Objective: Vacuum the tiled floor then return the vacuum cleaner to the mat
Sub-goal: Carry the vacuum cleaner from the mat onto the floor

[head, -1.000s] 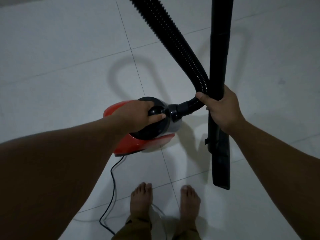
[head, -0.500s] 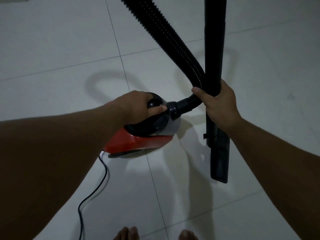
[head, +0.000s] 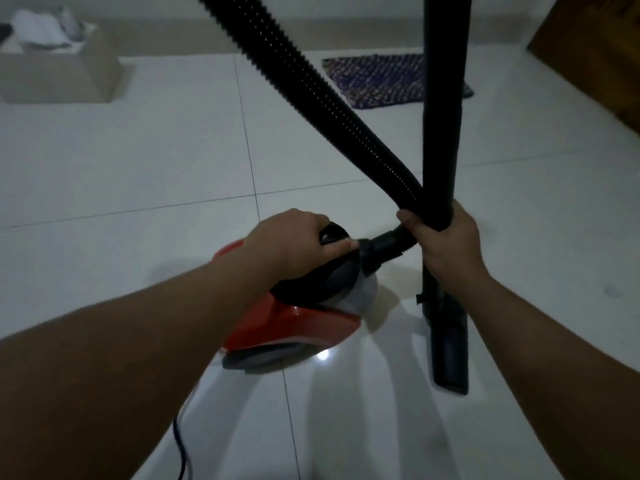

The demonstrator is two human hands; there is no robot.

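My left hand (head: 294,244) is curled over the black carry handle (head: 330,233) on top of the vacuum cleaner (head: 294,320), thumb lying along the handle toward the hose socket; the hand hides most of the handle, so the fingers beneath cannot be seen. The canister is red with a black upper housing and a grey base. My left forearm covers its rear portion. Whether the base touches the tiled floor (head: 138,168) or hangs just above it cannot be determined.

My right hand (head: 445,244) is wrapped around two parts together: the rigid black wand (head: 443,116) and the ribbed black hose (head: 311,81), at the point where they cross. The hose bends from this grip into the connector (head: 384,245) at the canister front. Both the wand and the hose run out of view at the top edge. Below my hand, the wand ends in a narrow black nozzle (head: 448,355) pointing at the floor; contact with the tiles is unclear.

A black power cord (head: 181,445) emerges beneath my left forearm and exits at the bottom edge.

The patterned mat (head: 377,77) lies well ahead, near the far wall, partly masked by the wand and hose. A cardboard box (head: 59,74) stands at far left, contents indistinct. A brown wooden surface (head: 595,53) is cut off at upper right.
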